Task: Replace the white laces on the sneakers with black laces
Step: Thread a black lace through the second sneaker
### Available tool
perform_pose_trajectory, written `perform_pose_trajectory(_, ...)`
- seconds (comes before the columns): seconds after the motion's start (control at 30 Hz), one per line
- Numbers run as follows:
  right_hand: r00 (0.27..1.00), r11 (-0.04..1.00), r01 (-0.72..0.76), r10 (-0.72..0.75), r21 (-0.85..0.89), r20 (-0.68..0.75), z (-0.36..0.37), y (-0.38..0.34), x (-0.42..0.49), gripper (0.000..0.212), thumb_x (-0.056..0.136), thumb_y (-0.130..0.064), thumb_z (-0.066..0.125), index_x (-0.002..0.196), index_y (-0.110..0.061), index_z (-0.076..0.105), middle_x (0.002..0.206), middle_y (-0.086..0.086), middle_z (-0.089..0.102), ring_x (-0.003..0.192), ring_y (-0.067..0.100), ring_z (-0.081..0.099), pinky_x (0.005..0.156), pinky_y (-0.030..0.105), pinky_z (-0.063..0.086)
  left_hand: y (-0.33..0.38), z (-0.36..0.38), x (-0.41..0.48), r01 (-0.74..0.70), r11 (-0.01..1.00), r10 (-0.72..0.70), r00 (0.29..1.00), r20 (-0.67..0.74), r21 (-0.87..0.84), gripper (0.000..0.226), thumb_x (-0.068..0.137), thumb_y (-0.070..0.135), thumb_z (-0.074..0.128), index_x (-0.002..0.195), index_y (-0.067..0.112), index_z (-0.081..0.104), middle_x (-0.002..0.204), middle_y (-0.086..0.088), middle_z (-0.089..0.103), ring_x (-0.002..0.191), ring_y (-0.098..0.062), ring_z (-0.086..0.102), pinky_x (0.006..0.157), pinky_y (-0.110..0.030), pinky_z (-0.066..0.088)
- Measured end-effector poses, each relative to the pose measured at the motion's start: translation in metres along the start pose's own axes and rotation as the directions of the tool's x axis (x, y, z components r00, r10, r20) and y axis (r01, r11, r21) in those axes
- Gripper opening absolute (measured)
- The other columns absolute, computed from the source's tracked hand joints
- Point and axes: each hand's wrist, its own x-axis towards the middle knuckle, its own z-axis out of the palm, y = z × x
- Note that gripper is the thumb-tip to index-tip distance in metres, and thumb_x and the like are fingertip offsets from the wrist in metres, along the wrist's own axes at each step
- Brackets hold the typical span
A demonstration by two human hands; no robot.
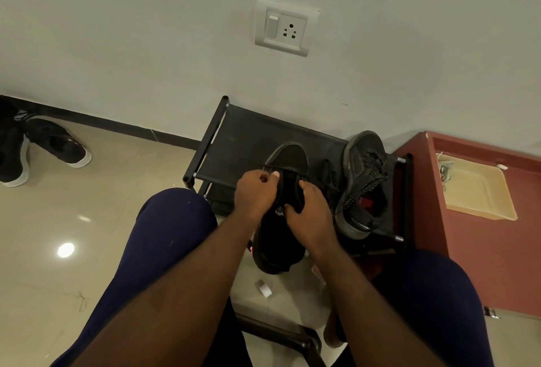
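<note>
Centre frame — left hand (255, 191) pinches the limp black lace (270, 167), right hand (308, 214) grips the sneaker (289, 156); lace looks soft, light — probably best held near its tip.

A black shoe rack (234, 132) with a fabric shelf and tube frame stands on the glossy beige tiled floor (58, 220), against the wall. On its right part lies a black laced sneaker (363, 179), toe toward the wall. A loose black lace (330, 175) trails on the shelf just beside it. A second black sneaker (281, 220) overhangs the rack's front edge; whether it touches the shelf cannot be told. On the floor, far left, lie two black white-soled shoes (58, 144), and near the rack a small white object (265, 289). Right of the rack, a red-brown cabinet (468, 249) carries a beige tray (480, 191) with whitish laces (445, 170) in its corner.
</note>
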Motion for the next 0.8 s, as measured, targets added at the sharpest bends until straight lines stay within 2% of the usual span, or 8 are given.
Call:
perform_pose_trajectory(0.2,0.999,0.998,0.007,-0.009,-0.055,-0.042,0.008,0.006,-0.012,0.064,0.094,0.002,0.048,0.155,-0.014,0.035,0.16,0.005,0.037,0.149,0.02,0.027,0.122,0.033,0.023,0.007,-0.002,0.03,0.204,0.918,-0.21,0.977,0.019,-0.341,0.048,0.085,0.04,0.075,0.054,0.015,0.049,0.056,-0.003,0.051,0.05,-0.018,0.048,0.052,-0.029,0.042)
perform_pose_trajectory(0.37,1.0,0.995,-0.006,0.004,-0.103,-0.024,0.009,0.004,-0.009,0.073,0.088,0.01,0.043,0.157,-0.013,0.031,0.163,0.005,0.031,0.15,0.02,0.023,0.122,0.035,0.025,0.012,0.001,0.045,0.194,0.9,-0.196,0.98,0.034,-0.39,0.018,0.091,0.013,0.067,0.074,0.008,0.062,0.077,-0.012,0.063,0.068,-0.021,0.059,0.054,-0.027,0.047)
perform_pose_trajectory(0.4,1.0,0.993,-0.008,0.006,-0.119,-0.017,0.007,0.003,-0.007,0.073,0.089,0.009,0.043,0.157,-0.014,0.031,0.163,0.004,0.03,0.15,0.021,0.023,0.122,0.037,0.026,0.019,-0.002,0.044,0.171,0.85,-0.174,0.984,0.041,-0.498,0.014,0.092,0.01,0.065,0.078,0.008,0.062,0.082,-0.013,0.066,0.074,-0.023,0.063,0.062,-0.028,0.053)
perform_pose_trajectory(0.47,1.0,0.99,-0.021,0.021,-0.14,0.001,0.003,0.0,-0.002,0.07,0.091,0.005,0.045,0.157,-0.015,0.031,0.163,0.003,0.03,0.15,0.022,0.024,0.121,0.041,0.03,0.04,-0.019,0.038,0.162,0.556,-0.096,0.987,0.131,-0.815,0.005,0.097,0.007,0.058,0.092,0.007,0.059,0.086,-0.012,0.068,0.073,-0.019,0.067,0.075,-0.031,0.058)
perform_pose_trajectory(0.53,0.999,0.986,-0.039,0.041,-0.161,0.014,-0.001,-0.005,0.002,0.066,0.093,0.0,0.047,0.156,-0.017,0.033,0.162,0.002,0.032,0.148,0.023,0.028,0.117,0.045,0.035,0.059,-0.045,0.033,0.122,0.447,0.027,0.988,0.15,-0.886,0.009,0.102,0.016,0.051,0.099,0.009,0.055,0.081,-0.004,0.068,0.052,-0.007,0.053,0.056,-0.022,0.052)
perform_pose_trajectory(0.6,0.998,0.981,-0.052,0.057,-0.187,0.019,-0.005,-0.01,0.006,0.061,0.093,-0.004,0.05,0.152,-0.018,0.038,0.155,0.002,0.041,0.141,0.026,0.037,0.111,0.047,0.04,0.064,-0.064,0.033,-0.067,0.736,0.147,0.987,0.062,-0.673,0.02,0.106,0.025,0.043,0.099,0.012,0.056,0.079,0.0,0.07,0.044,-0.006,0.04,0.043,-0.019,0.036)
perform_pose_trajectory(0.67,0.997,0.976,-0.066,0.072,-0.209,0.021,-0.008,-0.014,0.009,0.057,0.092,-0.005,0.053,0.146,-0.018,0.044,0.145,0.002,0.05,0.132,0.027,0.044,0.104,0.047,0.045,0.053,-0.065,0.033,-0.256,0.939,0.266,0.964,0.017,-0.228,0.025,0.106,0.03,0.041,0.101,0.014,0.059,0.084,0.001,0.071,0.052,-0.006,0.047,0.051,-0.024,0.042)
perform_pose_trajectory(0.8,0.998,0.972,-0.052,0.056,-0.231,0.013,-0.005,-0.014,0.007,0.05,0.092,-0.008,0.053,0.14,-0.021,0.049,0.139,0.0,0.054,0.126,0.027,0.048,0.094,0.046,0.048,0.022,-0.035,0.025,-0.22,0.942,0.175,0.966,0.189,0.254,0.047,0.093,0.054,0.057,0.116,0.013,0.06,0.103,0.0,0.063,0.09,-0.015,0.061,0.078,-0.032,0.049)
